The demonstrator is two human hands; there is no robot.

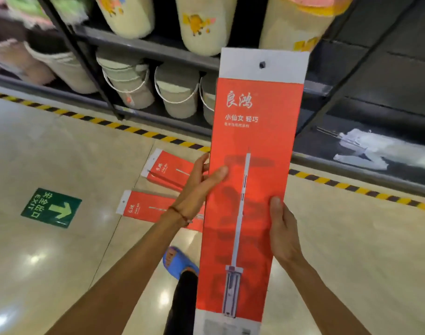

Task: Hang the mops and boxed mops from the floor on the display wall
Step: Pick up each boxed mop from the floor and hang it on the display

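1. The right hand (282, 228) gripped the right edge of a tall red boxed mop (255, 131), thumb on its front.
2. The left hand (199, 182) clasped its left edge higher up; the box stood upright, off the floor.
3. A second box (169, 169) and a third box (143, 206) lay flat on the tiles behind.
4. Buckets (131, 85) lined the shelf beyond.

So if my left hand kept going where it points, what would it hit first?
Your left hand grips the boxed mop, so that first; behind it probably the dark shelving, depth unclear.
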